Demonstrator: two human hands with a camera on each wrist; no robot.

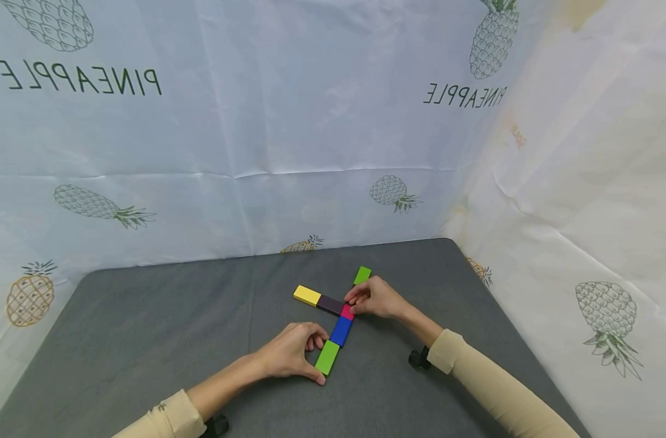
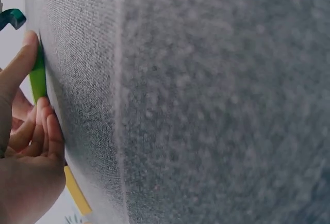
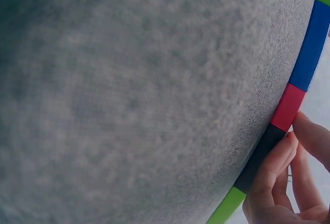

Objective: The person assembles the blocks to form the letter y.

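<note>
In the head view, small flat coloured blocks lie joined on the grey cloth. My left hand (image 1: 287,353) holds the near green block (image 1: 327,358), thumb at its near end and fingers by its left side. Beyond it come a blue block (image 1: 340,331) and a red block (image 1: 347,312). My right hand (image 1: 378,298) has thumb and fingertips on the black block (image 3: 259,158) beside the red one, the thumb close to their joint. That block is mostly hidden from the head view. A far green block (image 1: 362,275) ends the line.
A dark block (image 1: 329,305) and a yellow block (image 1: 307,295) branch off to the left from the red block. The grey-covered table (image 1: 146,340) spreads around them. White pineapple-printed cloth (image 1: 311,121) hangs behind and at the right side.
</note>
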